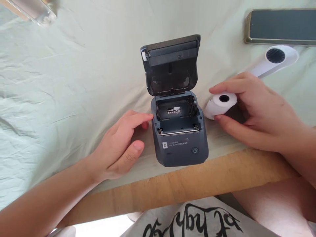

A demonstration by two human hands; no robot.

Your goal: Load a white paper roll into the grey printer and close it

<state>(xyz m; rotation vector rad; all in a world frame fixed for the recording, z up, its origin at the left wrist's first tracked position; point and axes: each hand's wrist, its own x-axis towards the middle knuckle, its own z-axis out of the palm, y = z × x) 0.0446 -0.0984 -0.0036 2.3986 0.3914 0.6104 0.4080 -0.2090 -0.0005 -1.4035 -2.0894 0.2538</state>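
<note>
A dark blue label printer (pixel 180 148) stands in the middle with its black lid (pixel 171 67) raised. Its paper compartment shows a small printed label inside and no roll. My left hand (pixel 127 143) is at the printer's left side, index fingertip touching the housing, thumb apart, holding nothing. To the right of the printer, my right hand (pixel 256 113) grips a small white paper roll (pixel 223 102) between thumb and index finger. The roll's dark core hole faces up.
Behind my right hand lies a larger white roll (pixel 266 64) with a dark core. A phone (pixel 283 27) is at the upper right. A clear plastic item (pixel 37 11) sits at the upper left. The wooden table edge (pixel 177 187) runs along the front of the pale cloth (pixel 98 49).
</note>
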